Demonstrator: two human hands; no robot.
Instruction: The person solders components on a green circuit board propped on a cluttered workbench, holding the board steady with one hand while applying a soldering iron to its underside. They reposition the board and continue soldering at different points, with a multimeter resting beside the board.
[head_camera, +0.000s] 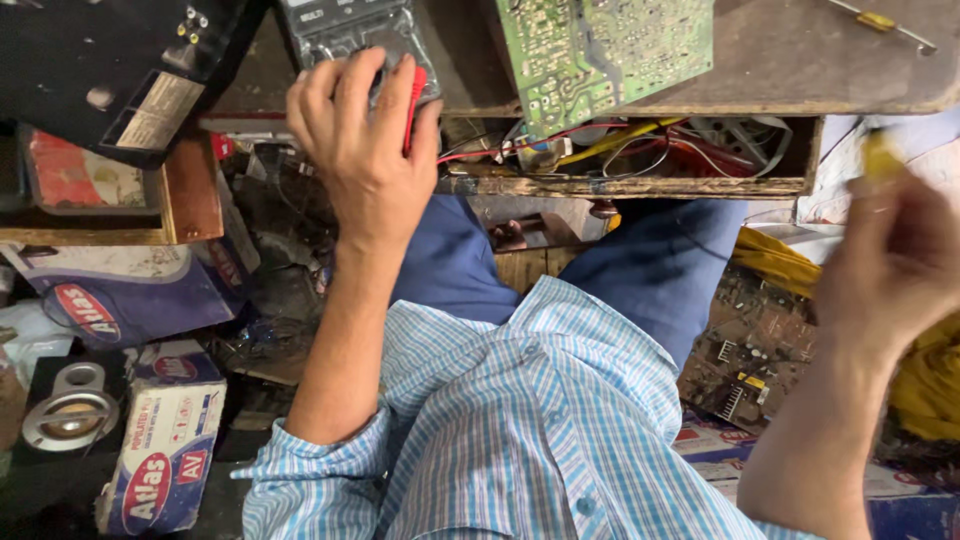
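— What have my hands got?

— My left hand (365, 150) lies curled over the grey multimeter (345, 35) at the near edge of the wooden bench (800, 60), fingers closed around a red probe (413, 105).

— And the other?

— My right hand (895, 255) is off the bench's right end, blurred, pinched on a yellow handle (880, 155).

— Any room?

— Little. A green circuit board (600, 55) overhangs the bench edge just right of the meter, above a shelf packed with wires (640, 145). A black case (110, 70) crowds the left. Bare benchtop lies right of the board, up to a small screwdriver (880, 22).
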